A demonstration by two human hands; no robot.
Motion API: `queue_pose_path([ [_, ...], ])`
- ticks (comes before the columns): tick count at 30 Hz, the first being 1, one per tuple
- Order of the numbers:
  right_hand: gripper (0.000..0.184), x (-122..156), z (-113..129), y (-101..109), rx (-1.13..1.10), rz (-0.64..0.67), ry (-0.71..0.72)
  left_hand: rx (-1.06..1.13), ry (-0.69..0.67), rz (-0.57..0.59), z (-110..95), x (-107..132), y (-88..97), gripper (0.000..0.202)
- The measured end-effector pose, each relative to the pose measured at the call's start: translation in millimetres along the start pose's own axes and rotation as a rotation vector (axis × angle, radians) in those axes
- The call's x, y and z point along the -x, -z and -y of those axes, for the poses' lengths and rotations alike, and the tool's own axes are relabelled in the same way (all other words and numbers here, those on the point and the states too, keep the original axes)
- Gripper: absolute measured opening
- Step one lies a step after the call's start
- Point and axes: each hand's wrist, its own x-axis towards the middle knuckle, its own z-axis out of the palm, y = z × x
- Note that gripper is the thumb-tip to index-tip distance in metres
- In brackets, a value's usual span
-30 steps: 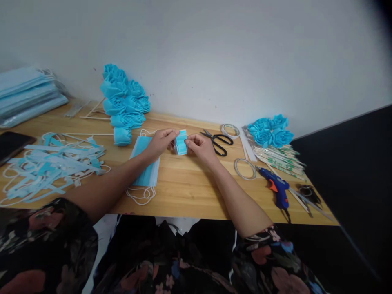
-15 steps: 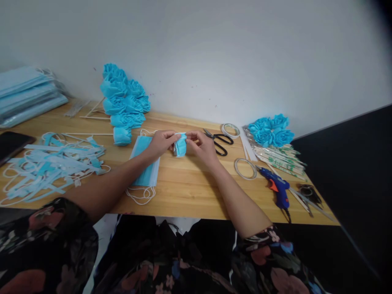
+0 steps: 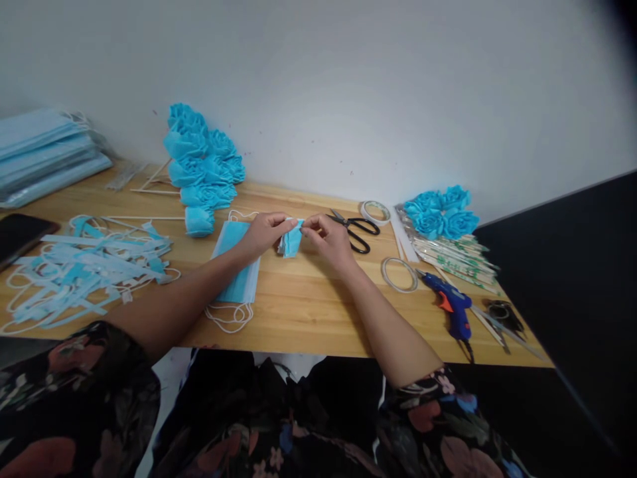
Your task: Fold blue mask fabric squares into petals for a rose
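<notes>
A folded piece of blue mask fabric (image 3: 292, 243) hangs between my two hands, just above the middle of the wooden table (image 3: 308, 305). My left hand (image 3: 265, 234) pinches its upper left side. At its upper right edge, the thumb and fingers of my right hand (image 3: 328, 236) are closed on it. A blue face mask (image 3: 239, 275) with white ear loops lies flat, partly under my left forearm. Black-handled scissors (image 3: 359, 229) rest right beside my right hand.
Blue fabric flowers (image 3: 204, 159) on sticks stand at the back left, more flowers (image 3: 440, 211) at the right. Cut strips (image 3: 99, 265), a phone (image 3: 22, 236) and packed masks (image 3: 44, 153) lie left. Tape rolls (image 3: 399, 275) and a blue glue gun (image 3: 450, 302) are on the right.
The fabric piece has shifted slightly, its lower end now tilting a little left. My fingers have moved only slightly; everything else stays in place.
</notes>
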Motion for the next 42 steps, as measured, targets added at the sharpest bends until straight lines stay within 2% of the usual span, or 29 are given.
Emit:
queue_pose_path([
  [10, 0.011, 2, 4, 1, 0.059, 0.057, 0.031, -0.020, -0.024, -0.033, 4, -2, 1.3, 0.032],
  [15, 0.011, 2, 4, 1, 0.025, 0.069, 0.026, 0.062, 0.054, -0.099, 3, -4, 1.4, 0.029],
  [18, 0.012, 0, -1, -1, -0.096, 0.060, -0.049, 0.089, 0.052, -0.114, 3, -4, 1.4, 0.027],
  [23, 0.048, -4, -11, -5, -0.396, 0.096, -0.250, 0.092, 0.027, -0.145, 4, -6, 1.7, 0.025],
  [28, 0.049, -2, -9, -7, -0.486, 0.177, -0.345, 0.101, -0.010, -0.153, 3, -6, 0.7, 0.027],
  [32, 0.048, -1, -6, -7, -0.452, 0.117, -0.344, 0.133, -0.008, -0.087, 1, -4, -1.7, 0.029],
  [34, 0.048, -1, -5, -6, -0.435, 0.061, -0.333, 0.146, 0.008, -0.091, 1, -4, -1.1, 0.028],
  [38, 0.046, -3, -8, -4, -0.425, -0.048, -0.336, 0.198, 0.049, -0.213, 5, -7, 4.2, 0.028],
  [40, 0.044, -4, -13, -4, -0.411, -0.050, -0.356, 0.246, 0.056, -0.265, 7, -9, 6.3, 0.029],
  [42, 0.041, -4, -18, -3, -0.353, -0.033, -0.370, 0.294, 0.053, -0.269, 8, -10, 6.6, 0.032],
])
